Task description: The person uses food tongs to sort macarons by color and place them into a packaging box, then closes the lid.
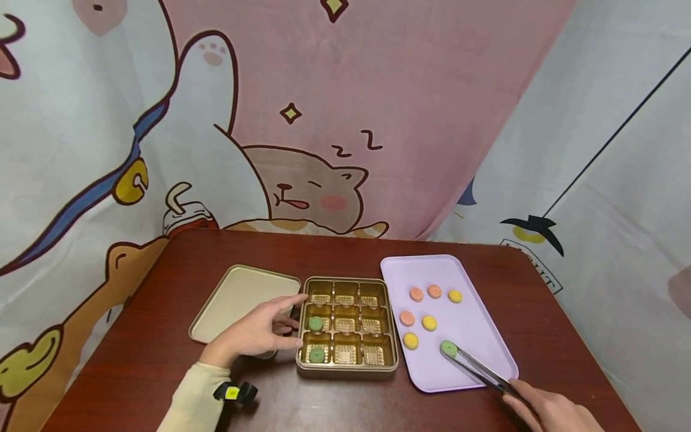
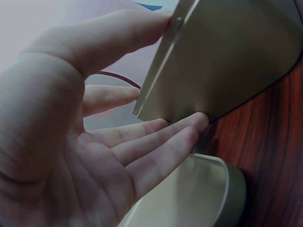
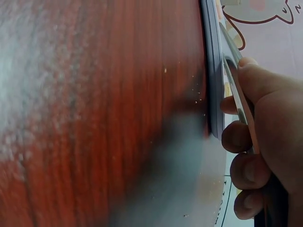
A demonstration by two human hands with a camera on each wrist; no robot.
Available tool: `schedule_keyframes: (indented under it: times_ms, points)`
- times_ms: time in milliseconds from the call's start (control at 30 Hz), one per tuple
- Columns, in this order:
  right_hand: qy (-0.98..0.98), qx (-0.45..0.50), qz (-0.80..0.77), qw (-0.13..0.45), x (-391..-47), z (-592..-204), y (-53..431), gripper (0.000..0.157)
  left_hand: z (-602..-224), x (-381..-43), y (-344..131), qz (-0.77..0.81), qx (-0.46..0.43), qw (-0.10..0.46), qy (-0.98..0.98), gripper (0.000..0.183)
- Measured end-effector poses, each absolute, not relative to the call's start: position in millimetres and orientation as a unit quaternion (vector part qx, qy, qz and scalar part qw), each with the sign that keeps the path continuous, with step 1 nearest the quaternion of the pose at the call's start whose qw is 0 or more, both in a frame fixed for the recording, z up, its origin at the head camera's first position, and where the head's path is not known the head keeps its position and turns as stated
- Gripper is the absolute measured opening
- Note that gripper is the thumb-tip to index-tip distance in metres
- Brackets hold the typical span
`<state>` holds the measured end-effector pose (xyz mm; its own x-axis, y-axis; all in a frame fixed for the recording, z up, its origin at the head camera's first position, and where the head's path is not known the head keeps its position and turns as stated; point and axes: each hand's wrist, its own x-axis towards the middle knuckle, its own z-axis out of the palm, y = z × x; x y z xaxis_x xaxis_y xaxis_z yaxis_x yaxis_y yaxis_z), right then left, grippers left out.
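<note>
The right hand (image 1: 558, 411) is gripping the tongs (image 1: 475, 368) at the near right of the bench (image 1: 135, 366), its fingers curling round their arms. Their long axis is running from this grip away and to the left, up to a green macaron (image 1: 448, 348) lying at the tips over the near part of the tray (image 1: 475, 318). The tips are apparently pinching it; whether it is resting on the tray or rising off it, one cannot tell. Being round, the macaron is offering no long axis of its own. The tin (image 1: 348, 373) is standing to its left, beyond the tray's left rim, a yellow macaron (image 1: 411, 341) lying between. The right hand is the nearer; the left hand (image 1: 256, 330) is touching the tin's left side, its grip wide and holding nothing. Two further green macarons (image 1: 317, 355) are sitting in the tin's left column, in the near and middle cells. Farther up the tray, three pink macarons (image 1: 434, 291) and two yellow macarons (image 1: 429, 323) are lying loosely spread. The lid (image 1: 237, 306) is lying left of the tin, partly behind the left hand. The wood-grained bench is shining at its near side. Beyond it, a cloth (image 1: 432, 90) printed with cartoon animals is hanging.
</note>
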<state>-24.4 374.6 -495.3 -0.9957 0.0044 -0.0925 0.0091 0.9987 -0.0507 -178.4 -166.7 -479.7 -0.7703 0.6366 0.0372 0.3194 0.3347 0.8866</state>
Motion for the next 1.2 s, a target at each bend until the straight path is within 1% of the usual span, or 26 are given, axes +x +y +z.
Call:
schedule_keyframes:
  times_ms: [233, 500, 667, 767, 867, 933, 1100, 1200]
  points:
    - [0.999, 0.005, -0.028, 0.047, -24, -494, 372, 0.027, -480, -178, -168, 0.494, 0.298, 0.165, 0.8, 0.092]
    - [0.999, 0.005, -0.043, 0.008, -24, -491, 367, 0.034, -482, -177, -168, 0.49, 0.297, 0.167, 0.803, 0.092]
    - [0.998, 0.003, -0.059, 0.02, -31, -484, 359, 0.032, -482, -176, -168, 0.489, 0.295, 0.165, 0.804, 0.092]
    - [0.997, 0.0, -0.068, 0.033, -38, -480, 354, 0.034, -483, -176, -167, 0.489, 0.296, 0.165, 0.804, 0.092]
    - [0.997, -0.009, -0.073, 0.033, -43, -477, 349, 0.035, -484, -176, -167, 0.489, 0.296, 0.164, 0.804, 0.091]
    - [0.997, -0.02, -0.071, 0.018, -45, -476, 346, 0.033, -483, -177, -167, 0.488, 0.297, 0.163, 0.804, 0.091]
    - [0.995, -0.057, -0.066, -0.042, -50, -476, 339, 0.029, -482, -177, -167, 0.491, 0.298, 0.163, 0.802, 0.091]
    - [0.993, -0.072, -0.063, -0.064, -53, -474, 335, 0.028, -480, -178, -166, 0.491, 0.298, 0.165, 0.802, 0.092]
